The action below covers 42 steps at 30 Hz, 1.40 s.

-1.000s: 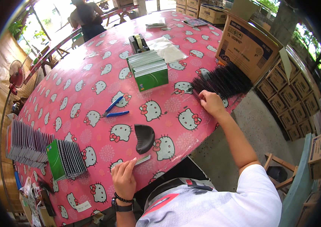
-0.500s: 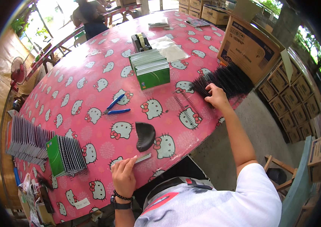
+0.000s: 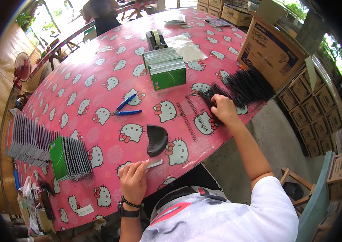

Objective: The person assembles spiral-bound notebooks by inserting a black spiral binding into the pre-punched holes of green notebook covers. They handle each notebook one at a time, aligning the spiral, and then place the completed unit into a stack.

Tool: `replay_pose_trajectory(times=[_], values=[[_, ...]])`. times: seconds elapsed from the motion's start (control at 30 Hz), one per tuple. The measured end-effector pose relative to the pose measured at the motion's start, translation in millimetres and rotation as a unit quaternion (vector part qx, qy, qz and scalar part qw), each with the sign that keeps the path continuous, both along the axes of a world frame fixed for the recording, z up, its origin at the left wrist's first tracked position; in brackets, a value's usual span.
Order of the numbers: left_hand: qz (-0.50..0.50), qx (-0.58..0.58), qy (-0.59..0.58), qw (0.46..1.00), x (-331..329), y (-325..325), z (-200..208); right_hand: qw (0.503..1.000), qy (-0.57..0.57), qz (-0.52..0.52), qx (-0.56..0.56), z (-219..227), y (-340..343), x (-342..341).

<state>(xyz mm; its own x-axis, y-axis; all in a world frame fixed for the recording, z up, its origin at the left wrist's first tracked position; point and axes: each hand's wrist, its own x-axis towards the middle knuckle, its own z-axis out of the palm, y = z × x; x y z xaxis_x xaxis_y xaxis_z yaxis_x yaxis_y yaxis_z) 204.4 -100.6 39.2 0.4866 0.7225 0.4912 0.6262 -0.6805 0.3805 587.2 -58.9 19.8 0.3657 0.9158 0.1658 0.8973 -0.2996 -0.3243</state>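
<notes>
At the pile of black plastic spiral binding coils, my right hand has its fingers closed on the coils at the near left end. Exactly which coil the fingers grip is partly hidden. Two loose coils lie left of that hand, and the nearer is a single spiral coil. My left hand rests by the table's front edge, fingers stretched out and lying low. From under its fingertips sticks a narrow pale strip. A black curved block sits just beyond this strip.
Blue-handled pliers lie mid-table near a stack of green-covered booklets. Behind them stands a tape dispenser. Spiral-bound notebooks are stacked at left. A cardboard box stands beyond the coils. Another person is in the far background.
A second loose coil now lies on the table, left of the first. My right hand has shifted slightly at the coil pile. The left hand stays by the pale strip, and the view has tilted a little.
</notes>
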Motion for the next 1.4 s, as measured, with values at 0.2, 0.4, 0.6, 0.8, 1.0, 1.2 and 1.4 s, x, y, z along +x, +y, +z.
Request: replay_pose_trajectory(times=[0.2,0.4,0.6,0.8,1.0,1.2,1.4], values=[[0.008,0.004,-0.006,1.0,-1,-4,-1,0.994,0.086,-0.002,0.061,35,-6,0],[-0.005,0.015,-0.016,1.0,1,0,-2,0.974,0.199,-0.022,0.111,20,-7,-1],[0.005,0.018,-0.01,1.0,2,1,-2,0.985,0.148,0.032,0.087,-6,12,-45],[0.01,0.018,-0.015,1.0,2,0,-5,0.993,0.095,0.065,-0.003,-5,48,-71],[0.007,0.014,-0.024,1.0,4,-1,-3,0.941,0.308,0.054,0.127,3,53,-44],[0.029,0.017,-0.018,0.999,2,-1,-4,0.791,0.576,0.182,0.098,55,-4,-77],[0.024,0.034,-0.018,0.999,8,9,-7,0.818,0.448,0.358,-0.044,44,-43,-136]])
